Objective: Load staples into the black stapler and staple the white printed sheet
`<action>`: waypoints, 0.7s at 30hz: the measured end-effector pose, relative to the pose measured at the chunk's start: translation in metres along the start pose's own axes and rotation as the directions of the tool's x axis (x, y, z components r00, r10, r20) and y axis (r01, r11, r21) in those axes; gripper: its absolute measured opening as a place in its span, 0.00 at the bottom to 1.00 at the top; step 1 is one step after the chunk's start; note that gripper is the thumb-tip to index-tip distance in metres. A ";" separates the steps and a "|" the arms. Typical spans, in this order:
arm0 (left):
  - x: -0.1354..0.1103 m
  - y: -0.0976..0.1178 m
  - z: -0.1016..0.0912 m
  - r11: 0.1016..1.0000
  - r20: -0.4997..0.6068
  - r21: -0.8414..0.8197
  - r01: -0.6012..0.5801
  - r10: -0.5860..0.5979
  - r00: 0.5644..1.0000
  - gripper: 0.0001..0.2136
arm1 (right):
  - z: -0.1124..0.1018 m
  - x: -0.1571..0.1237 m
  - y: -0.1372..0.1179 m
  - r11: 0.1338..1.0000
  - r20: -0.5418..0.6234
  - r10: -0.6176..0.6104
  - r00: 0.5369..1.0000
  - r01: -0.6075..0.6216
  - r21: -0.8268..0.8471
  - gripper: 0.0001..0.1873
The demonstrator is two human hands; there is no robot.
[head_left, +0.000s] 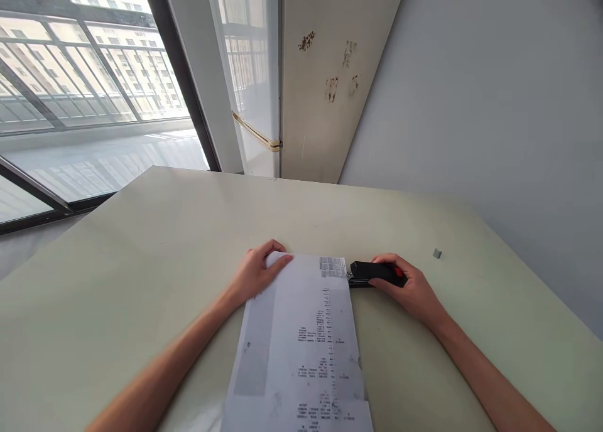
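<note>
Printed sheets of paper [287, 331] lie lengthwise before me on the table, their lower end cut off by the frame. My left hand [261, 269] grips the upper left corner, thumb on top and fingers curled behind the edge. A black stapler [377, 272] with a red spot near its back end is in my right hand [405, 284], thumb on the near side and fingers over the far side. Its front end meets the right edge of the paper near the top corner. Whether the jaws are around the paper or just touching it is hard to see.
A pale table [198, 218] spreads out under everything. Right of the stapler lies a small grey-green piece [437, 253]. Beyond the table stand a white refrigerator [306, 118] with a gold handle, a grey wall [471, 93] at right and a large window [89, 74] at left.
</note>
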State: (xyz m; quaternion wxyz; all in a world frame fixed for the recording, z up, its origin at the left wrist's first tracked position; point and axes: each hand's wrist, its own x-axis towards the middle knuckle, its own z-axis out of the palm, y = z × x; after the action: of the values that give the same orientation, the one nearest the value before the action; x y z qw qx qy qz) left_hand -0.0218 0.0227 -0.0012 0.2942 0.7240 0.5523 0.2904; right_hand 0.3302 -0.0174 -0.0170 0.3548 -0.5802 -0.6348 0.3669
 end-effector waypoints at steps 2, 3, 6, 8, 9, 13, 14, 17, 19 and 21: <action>-0.002 0.004 0.006 1.000 -0.003 -0.026 0.002 -0.002 1.000 0.14 | -0.001 -0.001 0.000 1.000 0.009 0.014 1.000 -0.013 -0.016 0.22; -0.003 0.006 0.010 0.999 -0.003 -0.039 0.000 0.000 1.000 0.14 | -0.002 -0.001 -0.001 0.999 0.022 0.023 0.999 -0.022 -0.033 0.22; -0.007 0.013 0.020 0.998 -0.004 -0.061 0.002 -0.003 1.000 0.12 | -0.009 0.000 -0.008 0.994 0.097 0.033 0.995 -0.022 -0.109 0.24; -0.009 0.016 0.027 0.999 -0.006 -0.053 0.009 -0.010 1.000 0.12 | -0.014 0.003 -0.016 0.988 0.132 0.035 0.991 -0.015 -0.151 0.26; -0.010 0.018 0.029 0.999 -0.008 -0.046 0.013 -0.013 1.000 0.12 | -0.016 0.005 -0.021 0.986 0.130 0.040 0.991 -0.018 -0.167 0.26; -0.012 0.023 0.036 0.999 -0.036 -0.043 0.020 -0.021 0.999 0.10 | -0.012 0.017 -0.042 0.972 0.092 0.020 0.996 0.002 -0.236 0.28; -0.012 0.024 0.037 0.999 -0.042 -0.050 0.019 -0.021 0.999 0.10 | -0.009 0.021 -0.046 0.966 0.090 0.009 0.996 0.015 -0.257 0.28; -0.012 0.027 0.039 0.998 -0.050 -0.065 0.017 -0.020 0.999 0.09 | 0.002 0.033 -0.053 0.947 0.110 0.019 0.994 0.017 -0.322 0.29; -0.013 0.028 0.041 0.998 -0.054 -0.060 0.015 -0.018 0.998 0.09 | 0.008 0.039 -0.054 0.935 0.133 0.044 0.990 0.006 -0.355 0.30; -0.013 0.028 0.043 0.999 -0.062 -0.050 0.015 -0.018 0.998 0.08 | 0.012 0.044 -0.052 0.929 0.159 0.059 0.985 0.004 -0.370 0.31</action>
State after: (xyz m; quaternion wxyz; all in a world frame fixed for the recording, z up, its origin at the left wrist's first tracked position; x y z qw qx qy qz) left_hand 0.0250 -0.0005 -0.0095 0.2972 0.7024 0.5598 0.3239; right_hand 0.2910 0.0226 0.0241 0.1796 -0.6125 -0.7117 0.2934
